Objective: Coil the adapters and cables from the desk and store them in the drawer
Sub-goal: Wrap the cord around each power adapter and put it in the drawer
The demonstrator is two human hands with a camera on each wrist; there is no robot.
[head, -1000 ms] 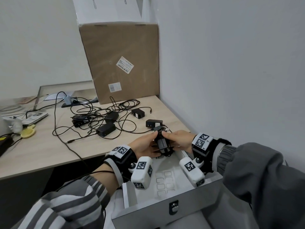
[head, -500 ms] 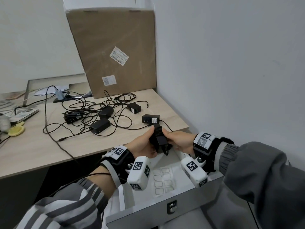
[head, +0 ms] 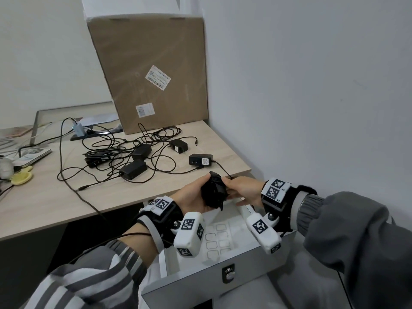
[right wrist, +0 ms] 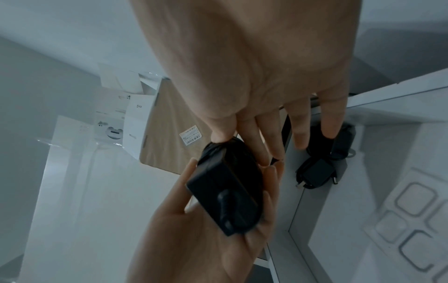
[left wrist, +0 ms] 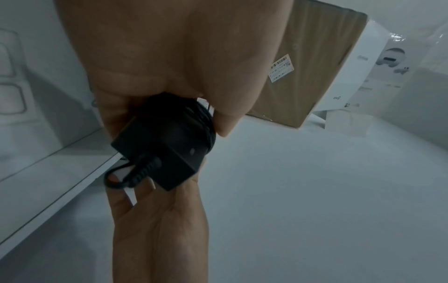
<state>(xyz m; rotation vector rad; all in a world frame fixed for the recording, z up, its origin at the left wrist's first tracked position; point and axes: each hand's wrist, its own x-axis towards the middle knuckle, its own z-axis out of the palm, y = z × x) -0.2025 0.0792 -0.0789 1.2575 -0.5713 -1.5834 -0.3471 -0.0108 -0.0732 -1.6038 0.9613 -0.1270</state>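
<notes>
Adapter [head: 213, 190] — upright, cord-end down

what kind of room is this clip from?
Likely an office or storeroom corner: a light wood-top desk strewn with black power adapters and cables, a large brown cardboard box against the wall, and an open white drawer.

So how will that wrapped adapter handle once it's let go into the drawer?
The wrapped adapter is a blocky brick, so it probably won't roll. Its cable end sticks out loose and may unwind. Both hands hold it.
</notes>
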